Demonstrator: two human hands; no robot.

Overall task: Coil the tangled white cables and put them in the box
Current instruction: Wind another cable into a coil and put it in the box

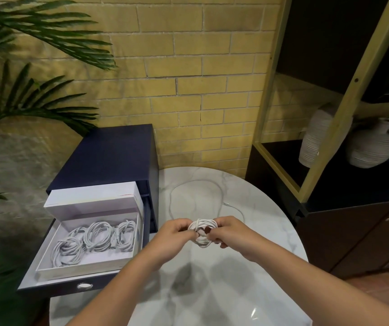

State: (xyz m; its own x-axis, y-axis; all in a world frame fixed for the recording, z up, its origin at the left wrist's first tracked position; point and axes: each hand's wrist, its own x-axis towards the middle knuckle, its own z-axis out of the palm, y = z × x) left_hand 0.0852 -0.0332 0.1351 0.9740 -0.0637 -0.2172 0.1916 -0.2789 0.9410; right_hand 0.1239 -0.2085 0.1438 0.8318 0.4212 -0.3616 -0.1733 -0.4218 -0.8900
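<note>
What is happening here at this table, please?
A person is winding a white cable above the marble table. The left hand and the right hand both pinch the coil between them, while the loose part lies on the table behind. To the left, a white box in an open drawer already holds several coiled cables.

The table [247, 267] is showing a glossy, polished marble-look top, mirroring light. The cable [203, 225] is looking like smooth white plastic. The box [78, 270] is appearing as matt white card. The cabinet [109, 156] is wearing a dark blue matt finish, its handle [84, 286] gleaming like metal. The wall [200, 67] is showing rough yellow brick, and the vases [369, 147] are looking matt and ribbed.
</note>
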